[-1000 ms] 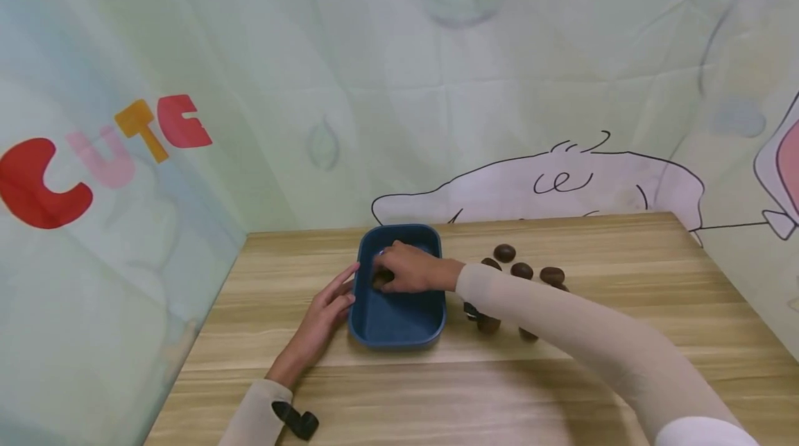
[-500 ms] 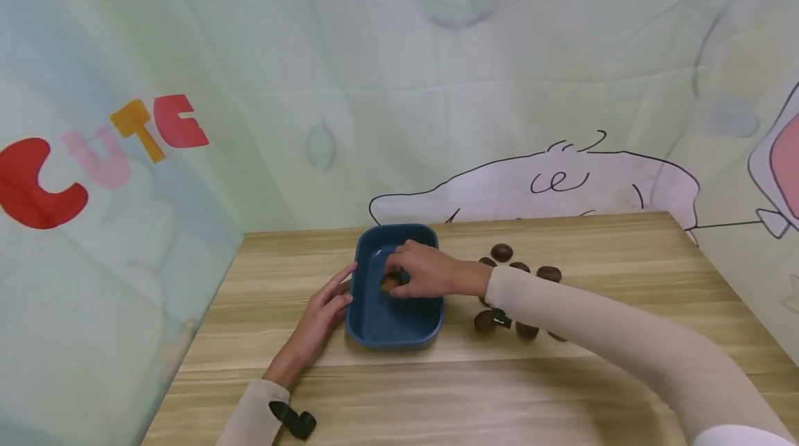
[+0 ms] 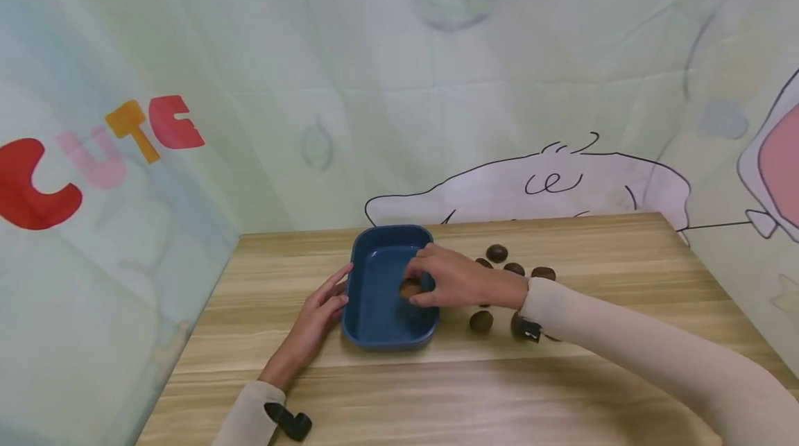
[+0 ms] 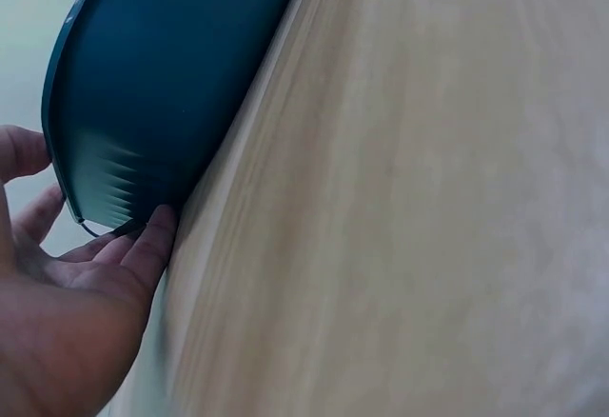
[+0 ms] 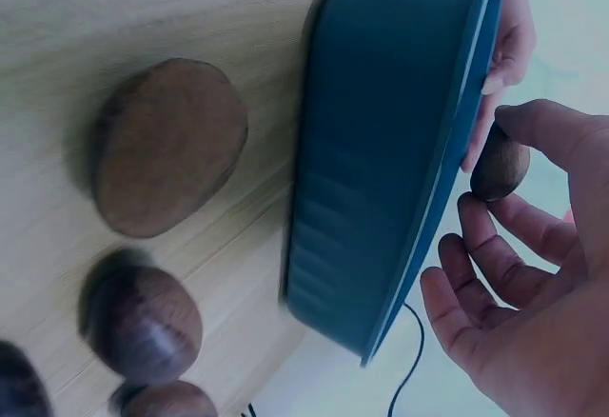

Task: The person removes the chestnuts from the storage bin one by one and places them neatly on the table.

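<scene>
My right hand (image 3: pixel 465 276) pinches a brown chestnut (image 3: pixel 410 287) between thumb and fingers, over the right part of a blue rectangular box (image 3: pixel 390 346). In the right wrist view the held chestnut (image 5: pixel 501 162) shows just past the box rim, its dull side towards the camera. My left hand (image 3: pixel 315 318) rests against the left side of the box, its fingers extended along the wall. The left wrist view has those fingers (image 4: pixel 147 250) touching the outside of the box (image 4: pixel 181 65) near its corner and base.
Several chestnuts (image 3: pixel 496 253) lie loose on the wooden table (image 3: pixel 399 397) to the right of the box, partly hidden by my right forearm (image 3: pixel 624 335). A printed cloth backdrop (image 3: pixel 268 155) hangs behind the table and along its left side.
My right hand has moved rightward inside the box, from its left part to its right side, still pinching the chestnut. The left hand stays against the box wall.
</scene>
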The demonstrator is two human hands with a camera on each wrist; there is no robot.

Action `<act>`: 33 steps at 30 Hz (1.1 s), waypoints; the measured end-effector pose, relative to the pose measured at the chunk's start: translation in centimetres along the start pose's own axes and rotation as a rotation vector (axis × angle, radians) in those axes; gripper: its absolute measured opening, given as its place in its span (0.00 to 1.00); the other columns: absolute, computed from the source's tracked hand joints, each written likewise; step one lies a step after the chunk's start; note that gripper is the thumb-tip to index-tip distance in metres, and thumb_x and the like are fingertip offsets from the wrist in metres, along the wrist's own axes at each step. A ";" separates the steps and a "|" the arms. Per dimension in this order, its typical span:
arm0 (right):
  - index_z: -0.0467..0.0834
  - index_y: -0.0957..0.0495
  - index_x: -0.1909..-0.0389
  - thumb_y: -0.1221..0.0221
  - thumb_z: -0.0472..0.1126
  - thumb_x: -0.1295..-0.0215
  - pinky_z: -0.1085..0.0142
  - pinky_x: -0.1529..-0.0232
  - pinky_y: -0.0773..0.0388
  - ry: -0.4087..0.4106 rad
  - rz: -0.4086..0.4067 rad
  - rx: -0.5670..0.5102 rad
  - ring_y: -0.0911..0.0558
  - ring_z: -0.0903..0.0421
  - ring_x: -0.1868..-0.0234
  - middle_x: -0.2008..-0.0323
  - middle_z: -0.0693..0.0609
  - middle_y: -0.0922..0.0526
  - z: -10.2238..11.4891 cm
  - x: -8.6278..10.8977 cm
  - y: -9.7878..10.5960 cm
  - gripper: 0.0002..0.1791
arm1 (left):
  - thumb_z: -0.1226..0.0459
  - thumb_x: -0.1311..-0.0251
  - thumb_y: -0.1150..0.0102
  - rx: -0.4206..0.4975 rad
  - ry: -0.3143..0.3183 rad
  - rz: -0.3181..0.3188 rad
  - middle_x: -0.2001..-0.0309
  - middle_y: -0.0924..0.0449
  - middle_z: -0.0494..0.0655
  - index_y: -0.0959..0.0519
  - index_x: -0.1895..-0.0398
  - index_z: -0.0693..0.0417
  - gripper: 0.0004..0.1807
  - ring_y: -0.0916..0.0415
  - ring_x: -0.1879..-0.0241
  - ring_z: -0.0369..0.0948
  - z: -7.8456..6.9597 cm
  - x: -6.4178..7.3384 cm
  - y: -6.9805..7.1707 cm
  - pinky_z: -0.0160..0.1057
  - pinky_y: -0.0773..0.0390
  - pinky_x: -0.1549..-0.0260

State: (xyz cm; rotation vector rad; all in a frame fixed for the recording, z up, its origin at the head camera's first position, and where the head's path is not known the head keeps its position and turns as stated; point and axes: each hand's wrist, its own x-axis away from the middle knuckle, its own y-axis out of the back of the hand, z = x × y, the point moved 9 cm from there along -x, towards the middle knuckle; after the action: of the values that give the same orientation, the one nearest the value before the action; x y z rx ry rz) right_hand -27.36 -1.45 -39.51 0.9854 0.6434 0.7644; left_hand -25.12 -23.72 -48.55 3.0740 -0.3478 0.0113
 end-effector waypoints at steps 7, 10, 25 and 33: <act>0.46 0.11 0.44 0.28 0.49 0.29 0.55 0.40 0.19 -0.063 -0.055 -0.057 0.20 0.54 0.41 0.49 0.56 0.13 -0.8 2.4 1.6 0.17 | 0.69 0.18 0.52 0.000 0.003 -0.003 0.17 0.37 0.64 0.37 0.12 0.52 0.33 0.39 0.19 0.57 0.0 0.0 0.0 0.31 0.22 0.37; 0.48 0.11 0.45 0.28 0.49 0.29 0.52 0.39 0.19 -0.106 -0.077 -0.076 0.20 0.53 0.39 0.49 0.57 0.14 -1.6 3.6 2.2 0.16 | 0.68 0.18 0.51 -0.001 0.001 0.003 0.17 0.37 0.63 0.37 0.12 0.52 0.33 0.39 0.18 0.56 0.0 0.0 -0.1 0.31 0.22 0.37; 0.42 0.11 0.49 0.25 0.42 0.32 0.48 0.52 0.16 -0.168 -0.217 -0.111 0.16 0.47 0.53 0.56 0.53 0.12 -6.4 8.4 5.1 0.15 | 0.68 0.17 0.52 0.004 0.007 0.003 0.17 0.37 0.64 0.37 0.12 0.51 0.33 0.38 0.19 0.57 0.1 -0.1 0.0 0.30 0.22 0.38; 0.40 0.12 0.51 0.25 0.37 0.34 0.40 0.44 0.18 -0.268 -0.273 -0.130 0.14 0.47 0.52 0.58 0.52 0.11 -10.7 10.8 6.1 0.13 | 0.69 0.17 0.52 0.002 0.006 0.003 0.17 0.37 0.65 0.38 0.12 0.52 0.33 0.38 0.19 0.58 0.2 -0.1 0.0 0.31 0.21 0.39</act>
State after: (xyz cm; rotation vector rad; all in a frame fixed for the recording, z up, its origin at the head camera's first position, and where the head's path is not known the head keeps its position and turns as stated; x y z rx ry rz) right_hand -30.98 14.54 -39.89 0.8406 0.4759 0.4184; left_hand -25.25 -23.68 -48.72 3.0751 -0.3525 0.0207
